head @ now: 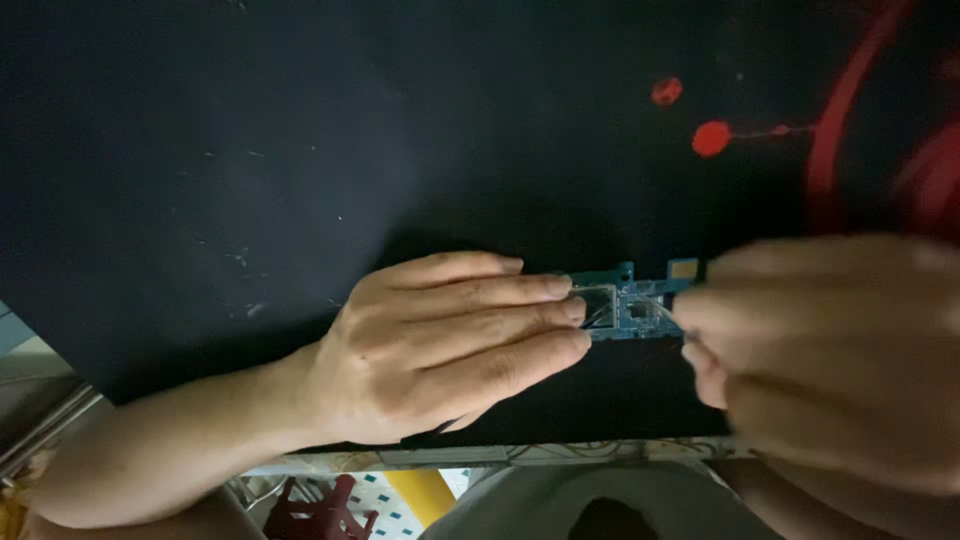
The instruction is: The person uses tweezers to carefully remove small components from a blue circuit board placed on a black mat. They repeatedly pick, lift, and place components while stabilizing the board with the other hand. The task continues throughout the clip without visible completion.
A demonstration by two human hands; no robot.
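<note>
A small blue circuit board (632, 300) lies on a black mat (300, 150). My left hand (450, 345) lies flat, palm down, with its fingertips pressed on the board's left end. Close to the camera and blurred, my right hand (830, 350) has its fingers bunched together at the board's right end, pinching a thin pointed tool (655, 303) whose tip touches the board's middle. Most of the tool is hidden by the fingers.
Red paint marks (712, 138) and a red curved stripe (850, 100) sit on the mat at the upper right. The table's near edge (500, 455) runs under my hands. Below it show a tiled floor and a red stool (320, 505).
</note>
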